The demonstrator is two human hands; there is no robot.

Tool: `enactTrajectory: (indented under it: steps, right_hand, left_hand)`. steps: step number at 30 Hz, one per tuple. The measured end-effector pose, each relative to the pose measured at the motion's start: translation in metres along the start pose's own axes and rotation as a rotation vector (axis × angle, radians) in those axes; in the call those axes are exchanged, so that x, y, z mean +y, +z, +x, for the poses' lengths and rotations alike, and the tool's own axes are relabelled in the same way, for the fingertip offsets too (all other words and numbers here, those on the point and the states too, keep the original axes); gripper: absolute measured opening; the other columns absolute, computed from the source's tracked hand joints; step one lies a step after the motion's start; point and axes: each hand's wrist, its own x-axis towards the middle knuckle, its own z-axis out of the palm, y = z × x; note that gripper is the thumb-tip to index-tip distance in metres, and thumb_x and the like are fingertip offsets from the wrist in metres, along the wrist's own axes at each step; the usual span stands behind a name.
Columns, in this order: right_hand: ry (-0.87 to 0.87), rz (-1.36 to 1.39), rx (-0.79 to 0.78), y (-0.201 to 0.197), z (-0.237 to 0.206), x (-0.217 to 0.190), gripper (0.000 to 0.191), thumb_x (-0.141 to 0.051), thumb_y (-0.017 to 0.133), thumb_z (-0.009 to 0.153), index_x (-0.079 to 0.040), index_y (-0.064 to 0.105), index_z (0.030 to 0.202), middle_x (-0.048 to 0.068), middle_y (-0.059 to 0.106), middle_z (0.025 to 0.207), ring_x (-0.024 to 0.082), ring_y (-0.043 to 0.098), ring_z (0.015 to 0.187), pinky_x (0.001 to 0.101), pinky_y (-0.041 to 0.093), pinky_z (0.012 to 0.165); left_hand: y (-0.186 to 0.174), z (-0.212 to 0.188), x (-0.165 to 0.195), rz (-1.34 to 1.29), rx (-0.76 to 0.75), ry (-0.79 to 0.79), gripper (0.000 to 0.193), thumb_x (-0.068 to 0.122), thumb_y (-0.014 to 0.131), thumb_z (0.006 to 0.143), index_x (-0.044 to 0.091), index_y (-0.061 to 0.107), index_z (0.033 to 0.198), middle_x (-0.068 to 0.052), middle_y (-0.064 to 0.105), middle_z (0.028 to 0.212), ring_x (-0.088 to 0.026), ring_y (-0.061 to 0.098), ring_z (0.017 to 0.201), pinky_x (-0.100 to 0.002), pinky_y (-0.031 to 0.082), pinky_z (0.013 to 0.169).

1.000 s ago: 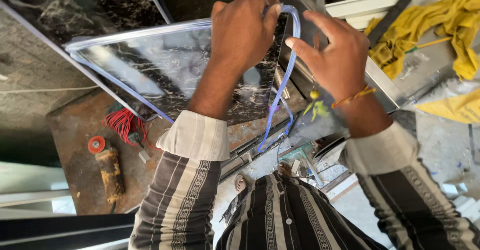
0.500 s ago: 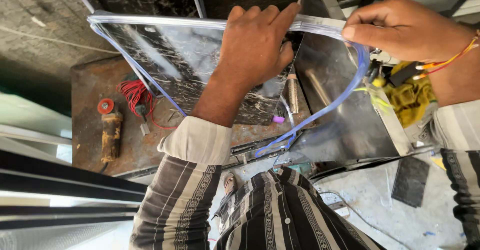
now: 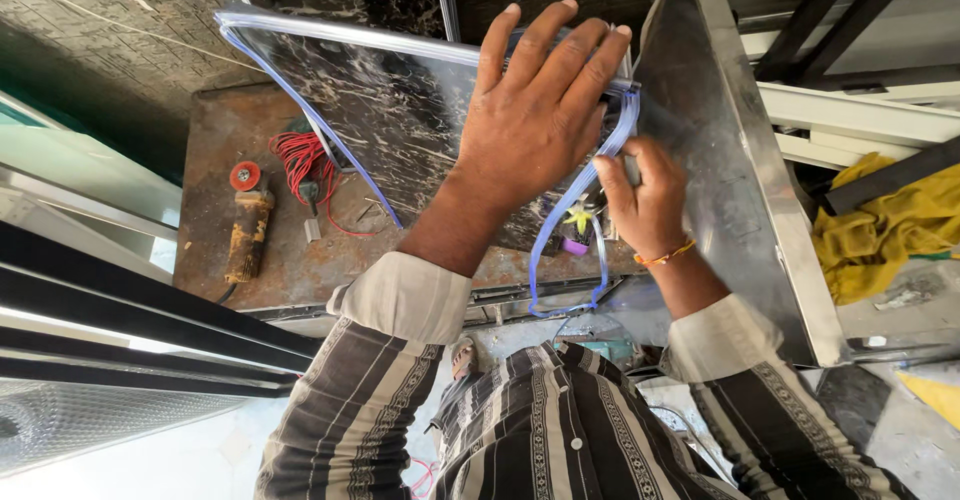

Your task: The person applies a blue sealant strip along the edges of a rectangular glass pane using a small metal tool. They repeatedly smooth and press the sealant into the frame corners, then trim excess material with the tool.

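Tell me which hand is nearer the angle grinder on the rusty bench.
Left. The left hand lies flat on the dark marbled panel, right of the angle grinder; the right hand is farther right, at the panel's edge.

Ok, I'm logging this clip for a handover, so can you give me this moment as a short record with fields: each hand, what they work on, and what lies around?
left hand: left hand pressed flat on the dark marbled panel, fingers spread at its right edge
right hand: right hand pinches the clear blue-edged strip at the panel's corner
strip: loose, hanging in a loop below the panel
bench: rusty metal bench under the panel
on bench: angle grinder, red cable
right side: shiny metal sheet, yellow cloth
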Motion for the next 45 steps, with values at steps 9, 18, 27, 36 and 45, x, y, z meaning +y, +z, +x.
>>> enactTrajectory:
  steps: [9, 18, 27, 36, 45]
  right_hand:
    - [0.372, 0.038, -0.142, 0.061, -0.076, 0.055, 0.028, -0.023, 0.087, 0.084, -0.008, 0.064, 0.09, 0.004, 0.063, 0.073, 0.016, 0.06, 0.064, 0.0325, 0.05, 0.062]
    - [0.348, -0.165, -0.326, 0.134, -0.153, 0.082, 0.023, -0.034, 0.078, 0.089, -0.013, 0.076, 0.098, 0.008, 0.073, 0.084, 0.029, 0.071, 0.077, 0.0395, 0.055, 0.069]
    - [0.127, -0.18, -0.241, 0.075, -0.078, 0.014, 0.018, -0.026, 0.081, 0.091, -0.015, 0.08, 0.105, 0.004, 0.067, 0.086, 0.017, 0.064, 0.072, 0.0315, 0.05, 0.064]
    - [0.005, -0.378, -0.298, 0.032, -0.007, -0.046, 0.026, -0.028, 0.09, 0.092, -0.006, 0.077, 0.097, 0.008, 0.054, 0.074, 0.022, 0.053, 0.061, 0.0344, 0.04, 0.057]
    - [-0.156, -0.482, -0.421, 0.112, -0.019, -0.056, 0.023, -0.031, 0.084, 0.084, -0.01, 0.075, 0.087, 0.008, 0.054, 0.079, 0.028, 0.06, 0.072, 0.0427, 0.049, 0.064]
  left_hand:
    - [-0.014, 0.006, -0.018, -0.133, -0.206, 0.044, 0.047, 0.032, 0.076, 0.093, 0.012, 0.065, 0.134, -0.004, 0.067, 0.104, -0.025, 0.063, 0.097, -0.043, 0.042, 0.093]
    - [-0.067, -0.008, -0.077, -0.196, -0.322, 0.16, 0.029, 0.022, 0.08, 0.091, 0.019, 0.066, 0.116, 0.001, 0.068, 0.097, -0.022, 0.065, 0.097, -0.043, 0.042, 0.105]
    - [-0.2, -0.04, -0.205, -0.383, -0.271, 0.117, 0.038, 0.006, 0.078, 0.101, 0.002, 0.057, 0.133, -0.01, 0.069, 0.119, -0.026, 0.066, 0.11, -0.039, 0.047, 0.1]
    - [-0.192, -0.183, -0.303, -0.679, -0.218, -0.539, 0.024, 0.006, 0.074, 0.114, 0.001, 0.054, 0.128, -0.008, 0.069, 0.115, -0.015, 0.067, 0.109, -0.03, 0.055, 0.102]
    - [-0.094, -0.374, -0.318, -0.683, -0.032, -1.19, 0.054, -0.007, 0.065, 0.094, 0.005, 0.044, 0.142, -0.013, 0.061, 0.132, -0.02, 0.061, 0.124, -0.033, 0.052, 0.106]
